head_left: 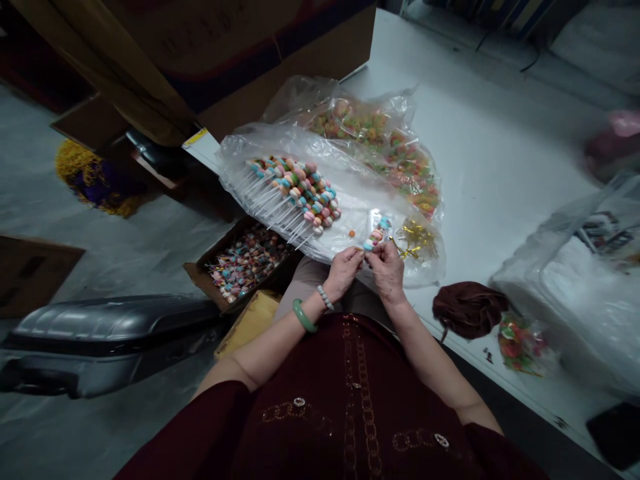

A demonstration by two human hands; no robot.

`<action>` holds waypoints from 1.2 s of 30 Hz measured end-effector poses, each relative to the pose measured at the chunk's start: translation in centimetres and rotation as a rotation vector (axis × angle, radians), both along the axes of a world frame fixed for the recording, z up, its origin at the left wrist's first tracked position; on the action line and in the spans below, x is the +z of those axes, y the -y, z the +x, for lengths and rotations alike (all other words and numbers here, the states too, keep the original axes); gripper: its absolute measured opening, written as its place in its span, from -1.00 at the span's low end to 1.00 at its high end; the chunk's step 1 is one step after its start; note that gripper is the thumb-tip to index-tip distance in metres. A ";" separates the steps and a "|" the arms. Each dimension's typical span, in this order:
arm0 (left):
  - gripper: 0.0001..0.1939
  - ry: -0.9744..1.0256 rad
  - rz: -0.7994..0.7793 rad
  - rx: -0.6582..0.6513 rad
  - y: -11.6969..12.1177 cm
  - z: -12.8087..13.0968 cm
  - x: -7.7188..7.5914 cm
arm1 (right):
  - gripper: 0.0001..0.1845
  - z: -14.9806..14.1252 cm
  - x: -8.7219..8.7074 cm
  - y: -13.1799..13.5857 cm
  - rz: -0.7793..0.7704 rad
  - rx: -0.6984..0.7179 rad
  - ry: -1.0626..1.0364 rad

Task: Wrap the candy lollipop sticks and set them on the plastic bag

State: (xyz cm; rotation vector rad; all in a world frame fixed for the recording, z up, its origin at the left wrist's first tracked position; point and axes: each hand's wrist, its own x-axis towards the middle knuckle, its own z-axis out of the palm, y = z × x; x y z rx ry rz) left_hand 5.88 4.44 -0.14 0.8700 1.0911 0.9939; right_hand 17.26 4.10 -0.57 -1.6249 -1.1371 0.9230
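Pastel skewer (376,235), between left hand (344,273), right hand (386,270)

From my remote seat I saw a grey concrete floor (100,220) spreading from 7 to 10 o'clock under dim, flat light. A large brown cardboard carton (280,53) loomed at 12 o'clock, and a white-topped work table (490,147) ran from 1 to 4 o'clock. At 9 o'clock lay a flat brown cardboard sheet (30,273), just above a grey hard plastic shell (110,327), whose kind I couldn't tell. A bundle of gold and purple tinsel (95,180) sat at 10 o'clock. A black cable (530,57) trailed beyond the table at 1 o'clock, and a blurred pink object (613,140) showed at 2 o'clock.
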 end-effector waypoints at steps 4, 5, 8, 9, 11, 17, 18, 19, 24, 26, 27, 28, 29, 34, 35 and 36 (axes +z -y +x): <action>-0.63 0.103 -0.096 0.005 0.5 -0.4 0.7 | -0.58 0.8 1.2 0.5 -0.129 0.115 -0.388; -0.63 0.159 -0.133 -0.062 0.7 -0.7 1.0 | -0.49 1.3 1.7 0.8 -0.159 0.188 -0.471; -0.63 0.308 -0.225 -0.403 1.3 -1.8 2.1 | -0.35 2.6 2.9 2.0 -0.215 0.406 -0.507; -0.63 0.327 -0.241 -0.504 1.4 -2.3 2.4 | -0.42 2.9 3.2 2.4 -0.200 0.466 -0.445; -0.61 0.311 -0.255 -0.620 1.2 -3.4 3.0 | -0.67 2.9 3.5 3.5 -0.060 0.537 -0.213; -0.69 -0.015 -0.104 -0.909 -1.2 -7.5 6.3 | -0.78 1.2 5.4 6.8 0.417 0.739 0.460; -0.76 -0.097 -0.039 -0.985 -1.4 -7.9 7.1 | -0.79 1.0 5.9 6.9 0.460 0.827 0.553; -0.82 -0.188 0.036 -1.014 -1.4 -8.0 7.9 | -0.79 1.0 6.3 6.8 0.504 0.906 0.669; -0.71 -0.504 0.440 -0.219 1.9 -4.8 9.9 | -0.74 0.7 7.7 2.8 0.396 0.660 0.643; -0.82 -0.476 0.447 0.001 3.2 -3.2 9.5 | -0.68 -0.1 7.3 1.2 0.309 0.496 0.353; -0.86 -0.415 0.405 0.053 3.5 -2.7 9.0 | -0.66 -0.6 7.0 0.7 0.288 0.466 0.207; -0.87 -0.322 0.324 0.099 3.5 -2.5 8.4 | -0.64 -1.0 6.5 0.4 0.286 0.454 0.085; -0.81 -0.198 0.203 0.103 3.3 -2.7 7.6 | -0.63 -1.4 6.0 0.4 0.298 0.446 0.023; -0.38 0.382 -0.453 -0.513 2.3 -5.7 3.5 | -0.70 -1.0 3.7 2.1 0.346 0.443 0.231; -0.38 0.386 -0.489 -0.589 2.3 -6.2 3.0 | -0.75 -0.7 3.4 2.4 0.339 0.500 0.303; -0.40 0.361 -0.481 -0.612 2.5 -6.6 2.5 | -0.79 -0.5 3.3 2.6 0.325 0.553 0.356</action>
